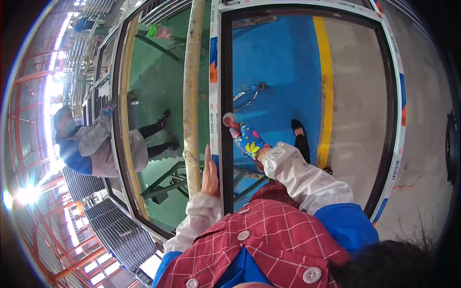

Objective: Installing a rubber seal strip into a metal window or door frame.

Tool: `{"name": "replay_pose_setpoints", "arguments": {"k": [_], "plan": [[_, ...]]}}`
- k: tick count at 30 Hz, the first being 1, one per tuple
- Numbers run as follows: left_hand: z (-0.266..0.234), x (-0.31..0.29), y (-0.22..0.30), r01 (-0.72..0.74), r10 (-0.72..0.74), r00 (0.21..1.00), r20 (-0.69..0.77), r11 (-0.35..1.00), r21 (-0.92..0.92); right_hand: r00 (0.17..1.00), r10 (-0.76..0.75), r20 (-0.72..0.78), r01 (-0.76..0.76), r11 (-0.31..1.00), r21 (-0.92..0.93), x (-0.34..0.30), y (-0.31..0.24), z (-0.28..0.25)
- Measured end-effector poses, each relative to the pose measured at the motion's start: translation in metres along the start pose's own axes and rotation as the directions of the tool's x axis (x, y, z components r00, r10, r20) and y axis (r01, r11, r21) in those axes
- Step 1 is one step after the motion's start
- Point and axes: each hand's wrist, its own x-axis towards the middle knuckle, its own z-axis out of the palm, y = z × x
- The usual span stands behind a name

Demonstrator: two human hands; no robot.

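A large dark rectangular frame (226, 91), its outer sides covered in white printed film, lies in front of me. My left hand (210, 176) is bare, its fingers stretched out flat against the outer side of the frame's left bar. My right hand (247, 139) wears a colourful flower-patterned glove. It is closed around a small round pale-and-red thing (229, 119) at the inner edge of that same bar. What kind of thing this is I cannot make out, as the fingers partly cover it.
A pale padded beam (192, 86) runs alongside the frame, with dark metal stands (168, 185) below. To the left, another person (91, 139) in a mask works at a second dark frame (116, 91). A strap-like item (248, 96) lies on the blue floor. Stacked profiles (122, 240) stand at lower left.
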Motion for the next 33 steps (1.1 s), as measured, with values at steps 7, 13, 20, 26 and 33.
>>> {"name": "replay_pose_setpoints", "arguments": {"k": [7,13,20,26,33], "plan": [[0.012,0.064,0.021,-0.059,0.061,0.998,-0.021,0.996,0.060,0.933,0.260,-0.249,-0.114,0.870,0.480,0.245,-0.022,-0.095],[0.009,0.056,0.016,-0.045,0.048,0.998,-0.035,0.995,0.085,0.999,0.046,-0.017,-0.022,0.744,0.668,0.259,-0.018,-0.180],[0.011,0.056,0.023,0.065,-0.052,0.997,-0.062,0.968,0.241,0.919,0.087,0.384,-0.323,0.726,0.607,0.136,0.034,-0.091],[0.015,0.054,0.021,0.038,-0.010,0.994,-0.112,0.967,0.254,0.953,-0.221,-0.206,0.255,0.954,0.159,0.160,0.028,-0.054],[0.015,0.052,0.018,0.032,-0.006,0.995,-0.096,0.964,0.264,0.973,-0.107,-0.204,0.178,0.912,0.371,0.312,0.020,-0.133]]}}
